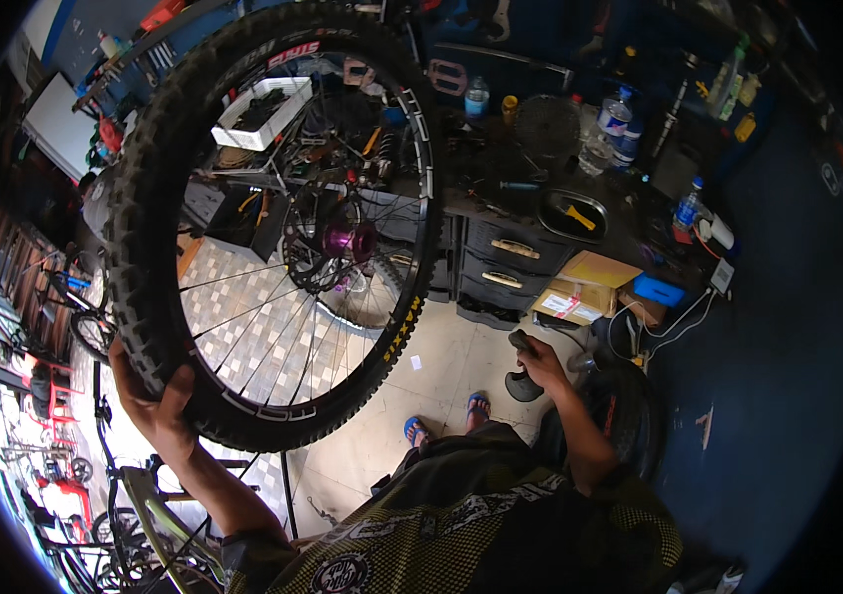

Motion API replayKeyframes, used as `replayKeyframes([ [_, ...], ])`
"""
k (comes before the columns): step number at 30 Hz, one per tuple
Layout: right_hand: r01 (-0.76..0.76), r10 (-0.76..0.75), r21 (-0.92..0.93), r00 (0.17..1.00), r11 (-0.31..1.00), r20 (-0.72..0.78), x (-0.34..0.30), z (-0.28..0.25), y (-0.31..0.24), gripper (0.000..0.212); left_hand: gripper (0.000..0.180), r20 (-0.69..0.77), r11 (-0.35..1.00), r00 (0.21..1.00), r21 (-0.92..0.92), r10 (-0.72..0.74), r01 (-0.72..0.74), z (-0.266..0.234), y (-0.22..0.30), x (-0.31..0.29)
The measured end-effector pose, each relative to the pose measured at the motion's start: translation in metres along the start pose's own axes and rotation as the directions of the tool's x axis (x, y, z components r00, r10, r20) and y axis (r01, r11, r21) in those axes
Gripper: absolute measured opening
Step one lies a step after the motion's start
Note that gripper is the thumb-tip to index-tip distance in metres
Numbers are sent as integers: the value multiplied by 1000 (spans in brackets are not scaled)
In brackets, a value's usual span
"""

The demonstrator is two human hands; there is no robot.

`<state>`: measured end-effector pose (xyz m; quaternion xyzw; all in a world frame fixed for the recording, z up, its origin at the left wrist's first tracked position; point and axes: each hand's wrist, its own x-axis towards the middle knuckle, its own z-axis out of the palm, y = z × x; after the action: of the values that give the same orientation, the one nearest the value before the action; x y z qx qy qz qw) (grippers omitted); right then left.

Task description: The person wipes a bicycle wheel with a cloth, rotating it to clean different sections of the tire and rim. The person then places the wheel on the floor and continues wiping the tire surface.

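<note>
A bicycle wheel [414, 332] with a knobby black tyre is held up in front of me, tilted and off the floor. My left hand [156, 404] is closed around its lower left tyre and rim, the thumb on the near side. The purple hub [350, 240], spokes and a brake disc show in its middle. In my right hand [544, 364] is a dark tool with a short grip and a rounded lower end [523, 386]; its exact kind is unclear. The tool is apart from the wheel, to its right, over the floor.
A cluttered dark workbench [481, 203] with drawers [511, 259] runs across the back, bearing bottles and a black tray [572, 215]. A cardboard box [590, 282] stands right of the drawers. Loose tyres [629, 416] lie near my right arm. A bicycle frame [159, 525] is at lower left.
</note>
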<state>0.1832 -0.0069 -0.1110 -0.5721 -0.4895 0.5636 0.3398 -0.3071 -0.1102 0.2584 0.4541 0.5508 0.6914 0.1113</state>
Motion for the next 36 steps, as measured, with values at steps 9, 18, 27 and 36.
replayKeyframes([
  [9,643,-662,-560,720,522,209,31,68,-149,46,82,-4,998,1000,57,-12,12,8,12,0],
  [18,740,-779,-663,346,-117,523,91,118,-267,48,85,-26,995,1000,103,-7,10,6,11,-11],
  [27,673,-656,-739,569,26,495,83,147,-271,47,83,-102,980,995,200,16,5,22,23,-14],
  [36,-240,-272,643,759,728,592,89,165,-266,23,81,-121,973,992,223,-33,59,24,30,-13],
])
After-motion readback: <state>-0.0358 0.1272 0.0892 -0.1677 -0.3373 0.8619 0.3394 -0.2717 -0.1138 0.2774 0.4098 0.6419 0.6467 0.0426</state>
